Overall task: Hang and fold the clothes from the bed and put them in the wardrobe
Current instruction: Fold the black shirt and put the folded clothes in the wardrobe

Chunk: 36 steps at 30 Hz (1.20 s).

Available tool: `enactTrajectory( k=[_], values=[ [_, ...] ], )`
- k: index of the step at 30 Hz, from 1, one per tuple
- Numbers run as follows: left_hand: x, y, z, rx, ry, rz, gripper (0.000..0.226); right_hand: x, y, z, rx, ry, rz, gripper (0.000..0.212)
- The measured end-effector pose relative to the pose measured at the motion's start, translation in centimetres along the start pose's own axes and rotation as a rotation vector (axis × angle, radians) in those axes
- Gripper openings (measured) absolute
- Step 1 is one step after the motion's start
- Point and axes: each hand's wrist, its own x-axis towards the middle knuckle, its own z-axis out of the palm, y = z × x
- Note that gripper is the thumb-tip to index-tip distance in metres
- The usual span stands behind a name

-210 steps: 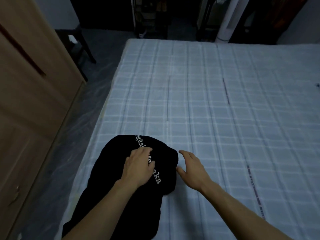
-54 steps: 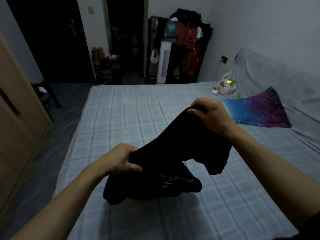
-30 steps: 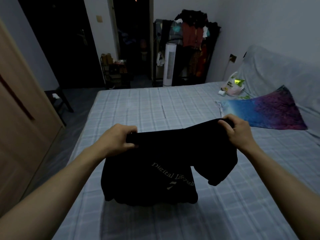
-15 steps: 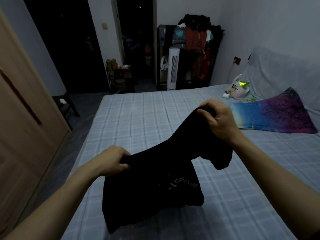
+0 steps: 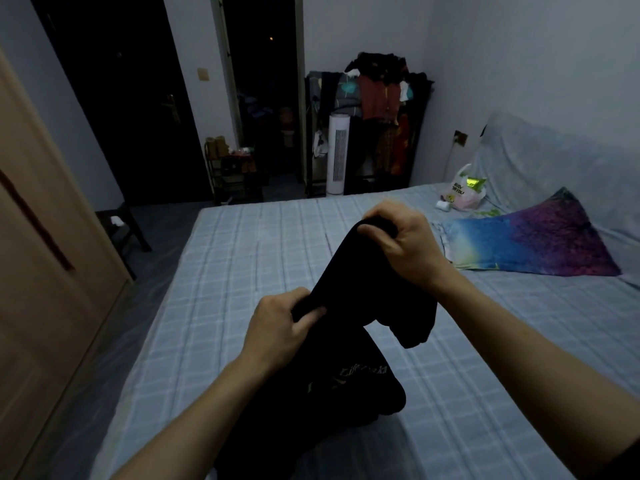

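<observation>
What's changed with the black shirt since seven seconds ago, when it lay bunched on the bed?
Both hands have taken hold of the black printed T-shirt and lifted it off the blue checked bedsheet. The left hand grips it low, the right hand higher and farther out, so it hangs slanted; a second ago it was held level. Its lower part still touches the bed. The colourful pillow has not moved.
</observation>
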Motion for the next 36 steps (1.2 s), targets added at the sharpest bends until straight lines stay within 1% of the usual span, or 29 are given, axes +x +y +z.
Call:
enactTrajectory(
  k=[2,4,7,9,11,13,15,17,19,21,22,24,26,27,29,32,33,35,36],
  values=[
    [0.0,0.2,-0.2,0.008,-0.012,0.038,0.029,0.1,0.3,0.1,0.003,-0.016,-0.002,0.003],
    [-0.2,0.3,-0.7,-0.024,-0.014,0.054,0.026,0.1,0.8,0.3,0.017,-0.038,0.000,0.005],
    [-0.7,0.9,-1.6,-0.091,-0.077,-0.006,0.017,0.8,1.4,0.9,0.034,-0.109,-0.008,0.009],
    [-0.9,1.7,-2.1,-0.136,-0.140,-0.047,0.013,2.5,1.7,1.9,-0.023,-0.210,-0.041,0.010],
    [-1.0,2.4,-2.6,-0.193,-0.097,-0.112,0.003,5.0,2.1,3.8,-0.079,-0.310,-0.093,0.013],
    [-0.7,2.7,-3.3,-0.251,0.017,-0.234,0.007,7.4,2.1,6.8,-0.176,-0.392,-0.120,0.020],
    [-0.5,2.4,-4.3,-0.284,0.115,-0.378,0.013,8.7,1.0,10.3,-0.299,-0.469,-0.094,0.028],
    [-0.7,1.6,-5.3,-0.300,0.163,-0.483,0.020,8.1,0.0,12.8,-0.312,-0.483,-0.049,0.034],
    [-1.0,0.9,-6.1,-0.295,0.205,-0.522,0.022,5.4,0.0,13.5,-0.164,-0.421,0.013,0.026],
    [-1.5,0.3,-6.4,-0.291,0.257,-0.529,0.021,1.4,1.7,13.8,-0.051,-0.398,0.136,0.017],
    [-1.6,0.0,-6.4,-0.285,0.278,-0.530,0.021,-0.8,2.8,14.0,-0.038,-0.439,0.232,0.020],
    [-1.6,-0.4,-6.5,-0.259,0.307,-0.527,0.022,-5.2,5.3,14.7,-0.014,-0.617,0.396,0.027],
    [-1.4,-0.6,-6.8,-0.232,0.303,-0.511,0.023,-8.7,6.9,15.5,0.147,-0.803,0.469,0.031],
    [-1.3,-0.7,-7.0,-0.229,0.287,-0.500,0.022,-9.9,7.2,15.8,0.251,-0.850,0.476,0.033],
    [-1.2,-0.6,-7.5,-0.241,0.238,-0.469,0.021,-11.3,7.6,16.4,0.380,-0.889,0.493,0.038],
    [-1.4,-0.5,-8.4,-0.238,0.162,-0.417,0.022,-11.7,7.4,17.0,0.412,-0.895,0.533,0.041],
    [-1.5,-0.6,-8.8,-0.241,0.147,-0.406,0.023,-11.5,7.3,17.1,0.429,-0.909,0.565,0.042],
    [-1.8,-0.9,-9.7,-0.267,0.128,-0.400,0.027,-11.2,7.1,17.6,0.466,-0.945,0.691,0.044],
    [-1.9,-1.1,-10.2,-0.282,0.124,-0.396,0.029,-11.2,7.2,17.9,0.450,-0.983,0.738,0.044]
  ],
)
